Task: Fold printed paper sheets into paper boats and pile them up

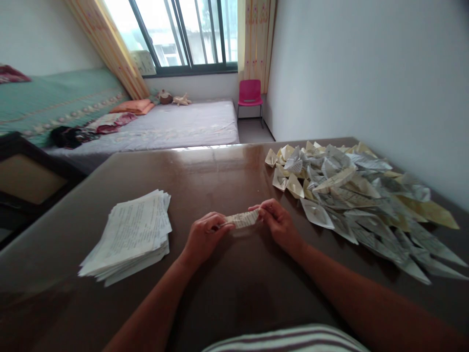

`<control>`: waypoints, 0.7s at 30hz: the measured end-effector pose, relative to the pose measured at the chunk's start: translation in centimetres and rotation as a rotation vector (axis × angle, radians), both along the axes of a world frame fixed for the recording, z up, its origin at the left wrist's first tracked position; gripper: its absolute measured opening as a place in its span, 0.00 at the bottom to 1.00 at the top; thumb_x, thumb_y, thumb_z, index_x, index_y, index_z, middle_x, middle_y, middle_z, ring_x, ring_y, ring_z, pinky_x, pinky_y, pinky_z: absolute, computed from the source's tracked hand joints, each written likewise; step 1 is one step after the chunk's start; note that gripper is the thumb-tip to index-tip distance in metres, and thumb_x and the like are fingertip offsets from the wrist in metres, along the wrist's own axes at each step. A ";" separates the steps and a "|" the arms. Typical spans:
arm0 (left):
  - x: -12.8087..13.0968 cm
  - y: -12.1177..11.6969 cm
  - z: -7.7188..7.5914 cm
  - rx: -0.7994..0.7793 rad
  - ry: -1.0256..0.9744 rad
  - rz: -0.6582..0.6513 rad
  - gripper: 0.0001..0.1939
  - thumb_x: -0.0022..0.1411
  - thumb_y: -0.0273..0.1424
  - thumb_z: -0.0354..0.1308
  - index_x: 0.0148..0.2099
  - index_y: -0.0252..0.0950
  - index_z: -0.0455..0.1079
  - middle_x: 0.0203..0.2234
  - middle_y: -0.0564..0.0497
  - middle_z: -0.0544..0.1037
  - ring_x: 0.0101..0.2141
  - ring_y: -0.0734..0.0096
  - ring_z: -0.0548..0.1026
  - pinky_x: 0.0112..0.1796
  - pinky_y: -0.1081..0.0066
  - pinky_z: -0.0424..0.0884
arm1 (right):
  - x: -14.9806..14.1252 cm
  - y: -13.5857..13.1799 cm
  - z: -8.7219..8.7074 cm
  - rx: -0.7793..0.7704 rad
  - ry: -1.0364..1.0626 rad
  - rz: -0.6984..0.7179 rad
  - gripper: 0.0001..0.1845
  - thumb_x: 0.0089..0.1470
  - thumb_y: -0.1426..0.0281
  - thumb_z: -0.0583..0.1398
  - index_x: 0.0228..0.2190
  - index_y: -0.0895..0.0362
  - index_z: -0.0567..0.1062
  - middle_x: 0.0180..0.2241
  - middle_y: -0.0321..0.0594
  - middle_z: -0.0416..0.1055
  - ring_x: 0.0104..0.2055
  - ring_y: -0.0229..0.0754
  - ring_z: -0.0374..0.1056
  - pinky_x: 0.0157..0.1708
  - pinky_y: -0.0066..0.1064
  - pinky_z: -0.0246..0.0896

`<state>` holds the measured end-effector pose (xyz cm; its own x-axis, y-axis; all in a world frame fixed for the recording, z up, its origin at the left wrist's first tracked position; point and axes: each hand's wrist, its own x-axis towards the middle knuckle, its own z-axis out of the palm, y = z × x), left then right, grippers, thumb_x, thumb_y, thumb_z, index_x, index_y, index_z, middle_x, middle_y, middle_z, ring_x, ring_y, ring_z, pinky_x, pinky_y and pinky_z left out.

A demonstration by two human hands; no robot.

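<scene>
A narrow folded strip of printed paper stretches between my two hands above the brown table. My left hand pinches its left end, thumb in front and fingers curled behind. At the other end, my right hand grips the paper between thumb and fingertips. The ends of the folded paper are hidden by my fingers. To the right lies a large heap of folded paper boats, made of white and yellowish printed sheets. On the left rests a stack of printed sheets, its edges uneven.
The glossy brown table spreads under my hands, with a white wall along its right side. A dark wooden chair stands at the left edge. Beyond are a bed and a pink chair below the window.
</scene>
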<state>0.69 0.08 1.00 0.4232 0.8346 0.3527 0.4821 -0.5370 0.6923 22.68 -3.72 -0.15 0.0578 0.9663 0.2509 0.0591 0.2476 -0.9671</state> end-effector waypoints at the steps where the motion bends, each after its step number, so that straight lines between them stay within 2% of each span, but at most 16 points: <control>1: 0.1 -0.1 0.1 -0.004 -0.007 0.019 0.11 0.59 0.35 0.60 0.27 0.36 0.69 0.27 0.51 0.76 0.29 0.72 0.73 0.31 0.74 0.68 | 0.0 0.1 0.0 -0.019 0.028 -0.001 0.12 0.59 0.59 0.57 0.31 0.54 0.65 0.40 0.42 0.76 0.37 0.40 0.70 0.38 0.33 0.65; 5: 0.4 -0.6 0.1 0.003 -0.015 0.003 0.12 0.59 0.35 0.59 0.26 0.35 0.66 0.26 0.52 0.74 0.28 0.74 0.71 0.29 0.76 0.66 | 0.0 0.1 0.0 -0.161 0.167 0.051 0.14 0.57 0.57 0.58 0.32 0.54 0.65 0.40 0.42 0.76 0.34 0.39 0.70 0.33 0.30 0.66; 7: 0.5 -0.8 0.1 0.020 -0.016 -0.034 0.12 0.60 0.34 0.59 0.27 0.35 0.65 0.27 0.52 0.74 0.28 0.75 0.71 0.30 0.76 0.66 | -0.2 0.0 0.0 -0.238 0.264 0.127 0.17 0.53 0.56 0.61 0.37 0.54 0.65 0.41 0.42 0.75 0.34 0.38 0.70 0.31 0.29 0.66; 9: 0.6 -1.1 0.2 0.047 -0.008 -0.062 0.12 0.61 0.34 0.58 0.27 0.35 0.65 0.28 0.52 0.74 0.28 0.76 0.70 0.30 0.77 0.66 | -0.6 -0.2 0.0 -0.314 0.339 0.211 0.29 0.45 0.59 0.67 0.46 0.53 0.63 0.39 0.40 0.74 0.34 0.38 0.71 0.30 0.28 0.67; 11: 0.7 -1.2 0.2 0.079 0.013 -0.082 0.11 0.61 0.33 0.58 0.28 0.35 0.65 0.29 0.52 0.74 0.28 0.77 0.70 0.30 0.78 0.66 | -1.0 -0.3 -0.1 -0.368 0.372 0.242 0.36 0.38 0.63 0.71 0.48 0.53 0.63 0.34 0.35 0.74 0.30 0.36 0.70 0.28 0.26 0.66; 15: 0.7 -1.3 -0.2 0.152 0.053 -0.076 0.10 0.61 0.35 0.59 0.30 0.35 0.67 0.28 0.53 0.73 0.26 0.78 0.69 0.28 0.78 0.65 | -1.8 -0.4 -0.3 -0.355 0.379 0.186 0.20 0.38 0.64 0.71 0.32 0.58 0.72 0.24 0.31 0.71 0.22 0.31 0.64 0.24 0.23 0.60; 17: 0.7 -1.3 -0.4 0.185 0.055 -0.043 0.11 0.61 0.37 0.60 0.30 0.35 0.67 0.26 0.54 0.73 0.25 0.78 0.69 0.27 0.78 0.64 | -1.8 -0.4 -0.3 -0.344 0.392 0.160 0.17 0.38 0.64 0.71 0.29 0.59 0.74 0.22 0.30 0.71 0.21 0.30 0.62 0.23 0.22 0.58; 21: 0.6 -1.1 -0.5 0.216 0.072 0.001 0.14 0.60 0.39 0.60 0.30 0.34 0.66 0.23 0.55 0.71 0.23 0.78 0.68 0.26 0.78 0.63 | -1.4 -0.4 -0.3 -0.354 0.425 0.165 0.16 0.38 0.65 0.71 0.28 0.59 0.76 0.22 0.32 0.72 0.22 0.30 0.62 0.23 0.23 0.58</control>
